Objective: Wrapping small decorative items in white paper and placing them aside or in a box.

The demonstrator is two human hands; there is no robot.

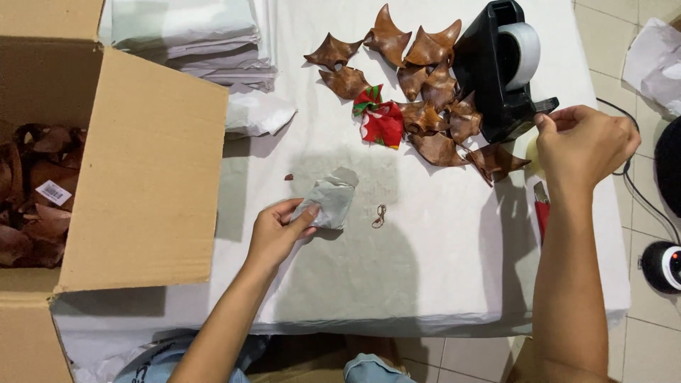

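My left hand (278, 230) rests on the white-covered table (425, 269) and holds down a small parcel wrapped in white paper (330, 201). My right hand (585, 142) reaches to the front of a black tape dispenser (496, 67) and pinches the end of the tape at its cutter. Beside the dispenser lies a heap of several brown, pointed carved pieces (425, 92). A red cloth item with green trim (379, 120) sits against that heap. A small rubber band (379, 216) lies just right of the parcel.
An open cardboard box (142, 177) with more brown pieces inside stands at the left. Stacked white paper sheets (191, 35) lie at the back left. A red-handled tool (542, 206) is near the right edge. Cables and a round device (663, 266) lie on the tiled floor.
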